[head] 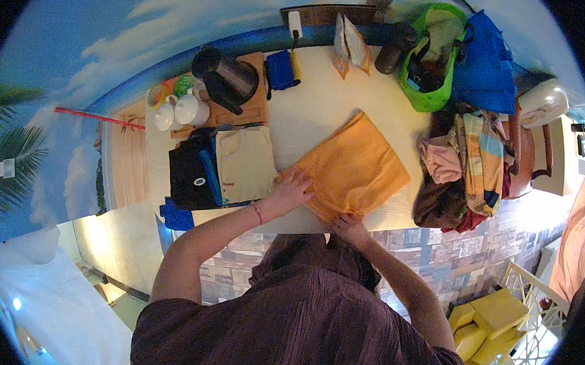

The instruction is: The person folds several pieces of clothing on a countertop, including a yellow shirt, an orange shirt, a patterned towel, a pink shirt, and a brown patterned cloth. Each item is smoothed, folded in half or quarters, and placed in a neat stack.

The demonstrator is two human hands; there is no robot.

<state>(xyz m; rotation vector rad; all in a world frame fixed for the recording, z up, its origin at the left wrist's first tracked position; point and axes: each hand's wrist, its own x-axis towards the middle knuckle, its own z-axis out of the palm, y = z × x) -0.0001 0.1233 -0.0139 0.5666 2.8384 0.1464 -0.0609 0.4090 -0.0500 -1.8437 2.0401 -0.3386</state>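
Observation:
A folded orange cloth (357, 161) lies aslant on the pale tabletop (309, 92) before me. My left hand (291, 195) rests on its left edge with the fingers spread. At the near corner, my right hand (350, 230) touches the fabric, which wrinkles by the fingertips; whether they pinch it is unclear. Left of the cloth is a folded cream garment (243, 164) with print on it, close to my left hand. Beside that lie folded black clothes (186, 177) with a blue strip.
A heap of clothes (456, 168) covers the right end. Behind stand a green bag (433, 60), a dark bottle (390, 59), an open packet (350, 49) and a blue packet (281, 70). A black electric kettle (231, 79) and white lidded cups (191, 109) are back left.

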